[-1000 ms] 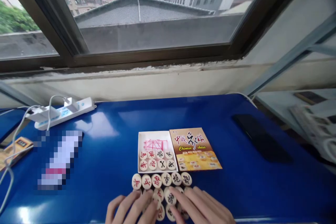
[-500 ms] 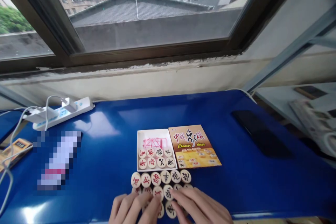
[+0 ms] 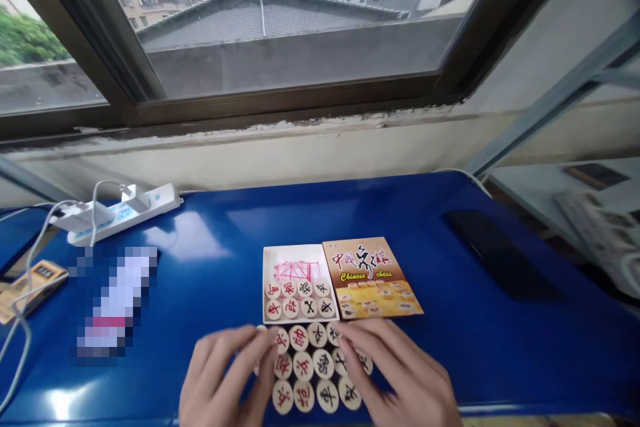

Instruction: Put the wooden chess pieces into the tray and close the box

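Observation:
Rows of round Chinese chess pieces (image 3: 303, 365), with red and black characters, lie on the blue table between my hands. My left hand (image 3: 225, 370) arches over the left end of the rows. Its fingertips touch or hover at the far row, by a red piece (image 3: 281, 340). At the right end is my right hand (image 3: 400, 370), its fingers bent and its thumb apart from the index finger, near a black piece (image 3: 334, 333). The outer pieces are partly hidden under both hands. Beyond them sits a white box (image 3: 271, 260), with two rows of pieces inside.
A printed Chinese chess lid (image 3: 373, 277) lies against the box's right side. Farther right is a dark phone-like object (image 3: 493, 253). On the left are a power strip (image 3: 125, 213) with cables, a blurred-out flat item (image 3: 120, 300) and a small brown packet (image 3: 33, 287).
Both my hands have moved forward and apart, from the nearer rows to the ends of the far row. More of the middle and near rows now shows. The box and lid stay put.

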